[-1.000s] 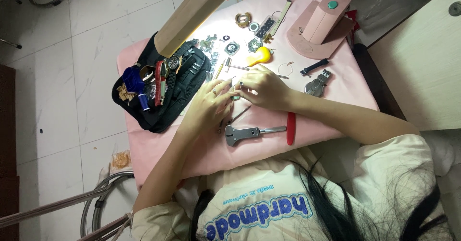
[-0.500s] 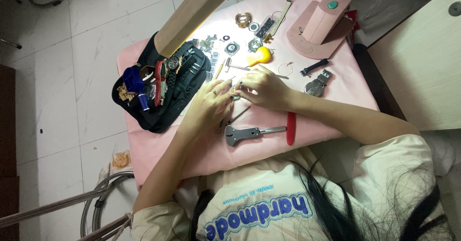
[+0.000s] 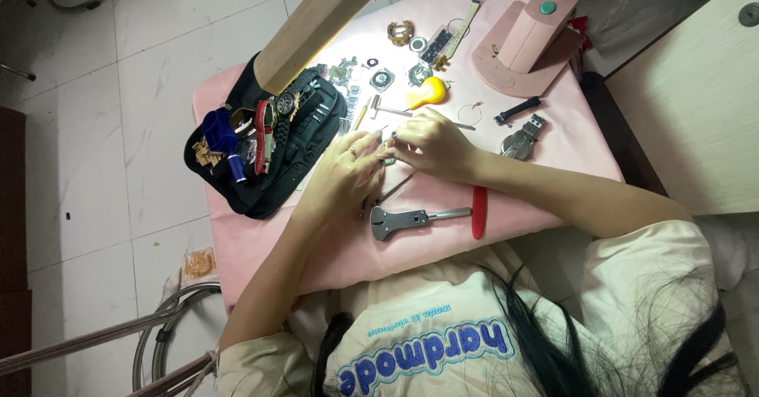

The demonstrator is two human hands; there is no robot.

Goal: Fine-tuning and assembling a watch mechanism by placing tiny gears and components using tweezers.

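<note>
A small metal watch part is sitting between the two hands, low over the pink table mat near its middle; it is too small to name more closely. The left hand is pinching it from one side with curled fingers, and the right hand is closing on it from the other, fingertips meeting over it. Judging by this, the grip is working best with both wrists resting on the mat, so the part is not slipping. A grey case wrench with a red handle is lying just beside the wrists. Farther out, a yellow blower bulb and loose watch pieces are lying under the lamp arm, and a black tool pouch is sitting open beside the left hand.
</note>
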